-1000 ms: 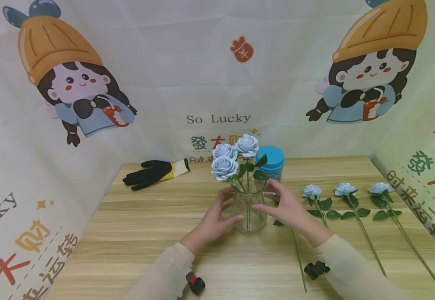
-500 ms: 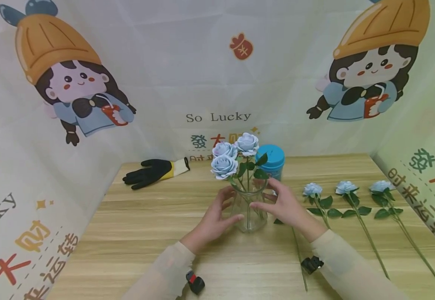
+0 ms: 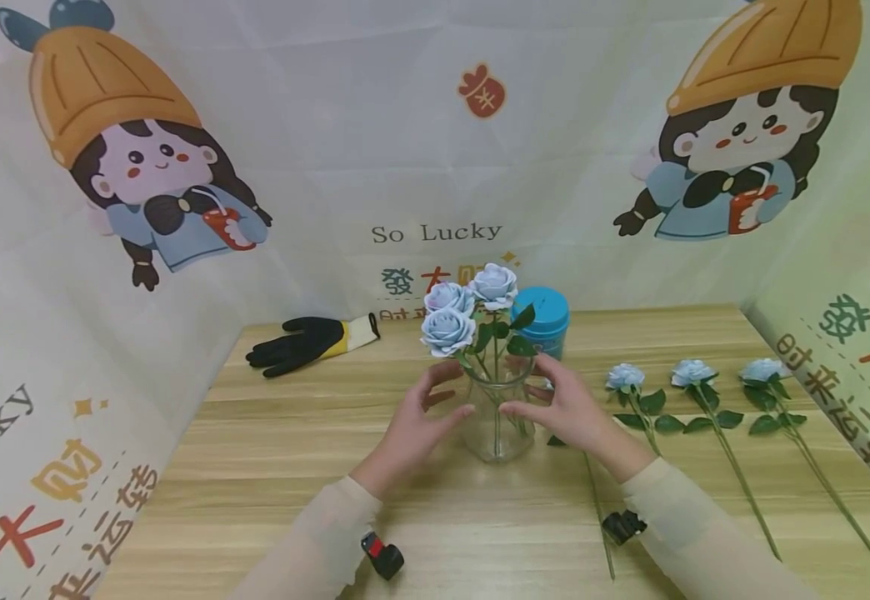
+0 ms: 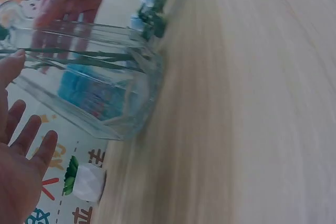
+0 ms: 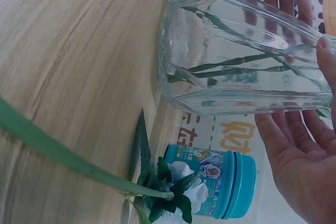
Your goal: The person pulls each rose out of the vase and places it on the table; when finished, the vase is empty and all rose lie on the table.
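Note:
A clear glass vase (image 3: pixel 498 433) stands upright on the table, with three pale blue roses (image 3: pixel 448 332) in it. Their green stems (image 4: pixel 100 59) cross inside the glass. My right hand (image 3: pixel 566 408) holds the vase's right side near the neck, thumb in front and fingers (image 5: pixel 299 135) behind the glass. On the left side, my left hand (image 3: pixel 412 425) is spread beside the vase, its fingers (image 4: pixel 31 135) apart from the glass and its thumb close to the neck. Another rose lies below my right forearm, its stem (image 3: pixel 600 517) showing and its bloom mostly hidden in the head view.
Several more blue roses (image 3: pixel 693 375) lie in a row at the right. A blue lidded tub (image 3: pixel 543 312) stands behind the vase. At the back left lies a black work glove (image 3: pixel 303 343) with a yellow and white cuff. A printed cloth backdrop (image 3: pixel 315 167) surrounds the wooden table (image 3: pixel 270 467).
My left hand has drawn back slightly to the left, its thumb leaving the front of the vase. My right hand shifted a little left, then stayed. The vase and roses remain in place.

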A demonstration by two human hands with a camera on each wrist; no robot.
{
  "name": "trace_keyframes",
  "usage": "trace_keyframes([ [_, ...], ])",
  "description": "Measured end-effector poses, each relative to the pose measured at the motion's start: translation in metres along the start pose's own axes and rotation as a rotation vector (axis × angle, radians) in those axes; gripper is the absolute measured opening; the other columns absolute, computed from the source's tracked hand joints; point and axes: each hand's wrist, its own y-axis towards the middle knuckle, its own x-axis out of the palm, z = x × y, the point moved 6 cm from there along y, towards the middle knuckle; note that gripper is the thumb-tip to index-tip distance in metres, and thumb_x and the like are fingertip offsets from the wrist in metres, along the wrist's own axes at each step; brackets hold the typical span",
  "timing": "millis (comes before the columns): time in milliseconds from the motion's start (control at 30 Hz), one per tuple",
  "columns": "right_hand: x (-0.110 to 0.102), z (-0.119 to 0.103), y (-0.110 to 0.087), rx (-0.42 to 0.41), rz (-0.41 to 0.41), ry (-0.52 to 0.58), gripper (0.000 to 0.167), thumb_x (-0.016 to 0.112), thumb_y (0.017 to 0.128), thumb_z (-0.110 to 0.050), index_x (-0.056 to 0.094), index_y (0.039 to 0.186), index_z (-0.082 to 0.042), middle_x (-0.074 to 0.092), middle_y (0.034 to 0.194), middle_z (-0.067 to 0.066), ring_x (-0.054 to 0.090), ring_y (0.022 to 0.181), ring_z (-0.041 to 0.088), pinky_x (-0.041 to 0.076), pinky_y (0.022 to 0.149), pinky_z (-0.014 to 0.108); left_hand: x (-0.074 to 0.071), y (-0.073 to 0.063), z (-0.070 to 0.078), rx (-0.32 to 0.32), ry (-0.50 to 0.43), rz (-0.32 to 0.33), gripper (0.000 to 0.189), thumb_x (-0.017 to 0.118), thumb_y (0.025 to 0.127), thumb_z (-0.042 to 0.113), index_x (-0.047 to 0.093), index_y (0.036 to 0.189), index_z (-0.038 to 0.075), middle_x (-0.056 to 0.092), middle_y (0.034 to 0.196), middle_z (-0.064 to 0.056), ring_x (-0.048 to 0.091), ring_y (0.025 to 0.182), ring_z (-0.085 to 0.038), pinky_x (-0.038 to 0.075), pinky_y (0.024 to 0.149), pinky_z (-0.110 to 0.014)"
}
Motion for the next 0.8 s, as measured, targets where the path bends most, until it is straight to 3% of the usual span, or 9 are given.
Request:
trace_keyframes([
  [133, 0.000, 0.001, 0.000, 0.014, 0.001, 0.003, 0.066, 0.086, 0.086, -0.018, 0.054, 0.142, -0.006, 0.056, 0.146, 0.019, 0.054, 0.137, 0.043, 0.055, 0.106, 0.043, -0.012, 0.003, 0.008, -0.026, -0.153, 0.128, 0.041, 0.070, 0.094, -0.003, 0.061, 0.133, 0.000, 0.064, 0.135, -0.018, 0.063, 0.125, -0.030, 0.058, 0.104, -0.034],
  [233, 0.000, 0.000, -0.001, 0.012, 0.001, 0.006, 0.065, 0.086, 0.086, -0.018, 0.055, 0.141, -0.006, 0.056, 0.145, 0.019, 0.054, 0.137, 0.043, 0.055, 0.106, 0.042, -0.017, 0.003, 0.015, -0.015, -0.194, 0.201, 0.029, 0.070, 0.094, -0.001, 0.066, 0.124, -0.002, 0.068, 0.127, -0.019, 0.067, 0.114, -0.020, 0.061, 0.095, -0.027],
  [333, 0.000, 0.000, 0.000, 0.006, 0.000, 0.006, 0.064, 0.086, 0.085, -0.018, 0.055, 0.140, -0.006, 0.057, 0.143, 0.019, 0.055, 0.137, 0.042, 0.055, 0.106, 0.041, -0.017, 0.003, 0.024, 0.015, -0.189, 0.224, 0.024, 0.071, 0.094, 0.001, 0.068, 0.118, -0.004, 0.069, 0.121, -0.022, 0.067, 0.106, -0.013, 0.060, 0.090, -0.023],
  [467, -0.001, 0.000, 0.000, 0.002, 0.008, -0.005, 0.064, 0.086, 0.085, -0.018, 0.056, 0.140, -0.006, 0.058, 0.142, 0.019, 0.055, 0.136, 0.042, 0.055, 0.105, 0.040, -0.012, 0.004, 0.031, 0.047, -0.175, 0.216, 0.022, 0.073, 0.094, 0.002, 0.069, 0.114, -0.007, 0.069, 0.114, -0.026, 0.067, 0.099, -0.011, 0.060, 0.084, -0.022],
  [567, -0.001, 0.001, -0.001, 0.003, 0.010, -0.004, 0.066, 0.086, 0.085, -0.018, 0.055, 0.141, -0.005, 0.057, 0.144, 0.020, 0.055, 0.136, 0.043, 0.055, 0.105, 0.040, -0.009, 0.005, 0.033, 0.049, -0.173, 0.227, 0.020, 0.073, 0.093, 0.001, 0.069, 0.111, -0.007, 0.071, 0.107, -0.019, 0.067, 0.095, -0.011, 0.060, 0.081, -0.021],
  [733, 0.000, 0.001, -0.002, -0.003, 0.014, 0.012, 0.068, 0.086, 0.085, -0.016, 0.054, 0.144, -0.005, 0.056, 0.146, 0.020, 0.054, 0.137, 0.043, 0.055, 0.105, 0.041, -0.007, 0.005, 0.034, 0.054, -0.190, 0.279, 0.017, 0.074, 0.091, -0.002, 0.068, 0.105, -0.009, 0.071, 0.094, 0.007, 0.066, 0.086, -0.008, 0.058, 0.074, -0.018],
  [800, 0.000, 0.000, -0.001, -0.010, 0.016, 0.015, 0.067, 0.086, 0.085, -0.016, 0.054, 0.143, -0.004, 0.056, 0.145, 0.020, 0.054, 0.137, 0.043, 0.055, 0.105, 0.041, -0.007, 0.005, 0.035, 0.066, -0.183, 0.299, 0.015, 0.074, 0.091, -0.002, 0.068, 0.102, -0.010, 0.071, 0.091, 0.010, 0.065, 0.081, -0.007, 0.056, 0.071, -0.017],
])
